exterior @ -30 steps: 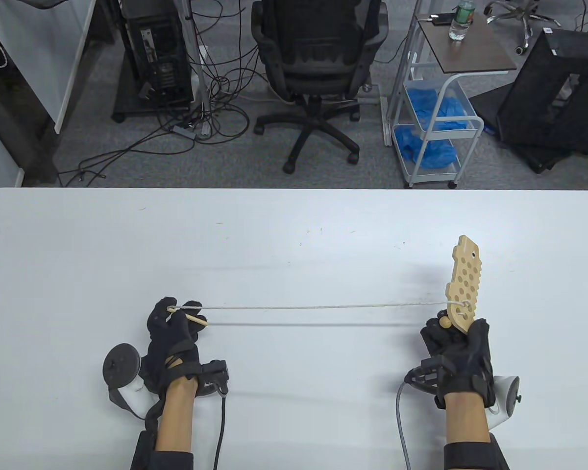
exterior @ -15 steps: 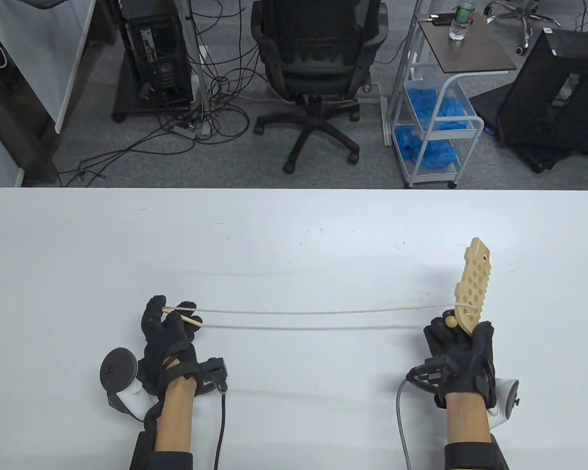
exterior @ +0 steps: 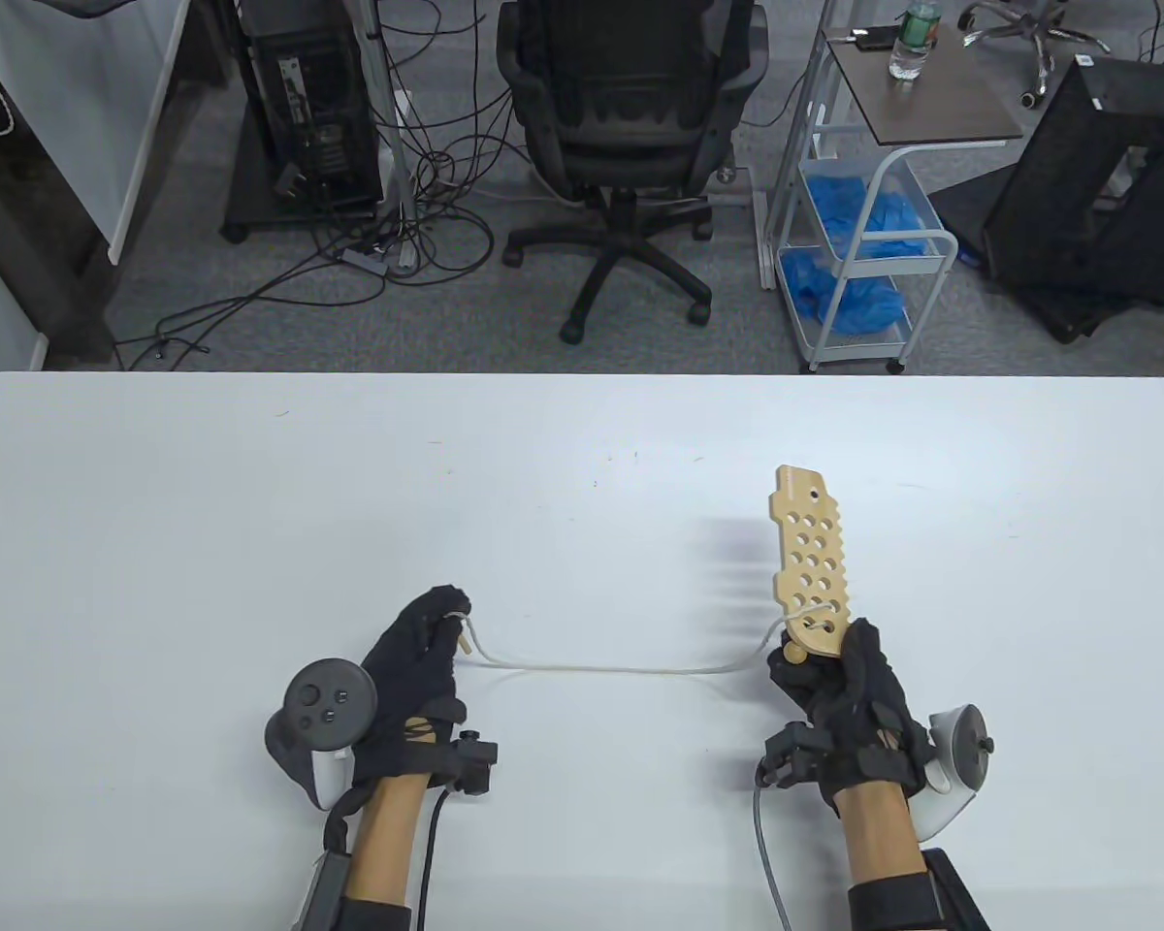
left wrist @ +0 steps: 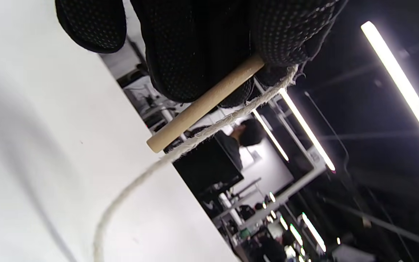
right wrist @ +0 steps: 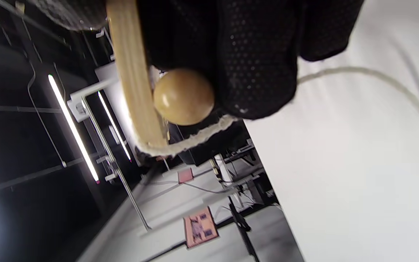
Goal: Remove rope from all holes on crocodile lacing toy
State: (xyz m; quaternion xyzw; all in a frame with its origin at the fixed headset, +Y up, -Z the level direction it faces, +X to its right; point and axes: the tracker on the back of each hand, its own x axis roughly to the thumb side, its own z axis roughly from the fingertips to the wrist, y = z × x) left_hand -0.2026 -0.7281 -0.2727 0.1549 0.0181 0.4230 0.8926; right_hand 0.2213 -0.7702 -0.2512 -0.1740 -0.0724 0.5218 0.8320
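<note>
A light wooden crocodile lacing board (exterior: 812, 558) with several holes stands upright above the table, gripped at its lower end by my right hand (exterior: 839, 684). A wooden bead (exterior: 794, 653) sits by that hand's fingers; it also shows in the right wrist view (right wrist: 183, 96), beside the board's edge (right wrist: 131, 76). A white rope (exterior: 621, 667) leaves a low hole of the board and sags onto the table toward my left hand (exterior: 422, 659). My left hand pinches the rope's wooden needle (left wrist: 204, 103) with the rope (left wrist: 180, 149) beside it.
The white table (exterior: 252, 504) carries only the toy and my hands. Beyond its far edge stand an office chair (exterior: 630, 126), a white cart (exterior: 863, 242) with blue cloths and floor cables.
Both hands have moved toward each other: the left hand to the right, the right hand with the board to the left. The rope, taut before, now hangs slack on the table.
</note>
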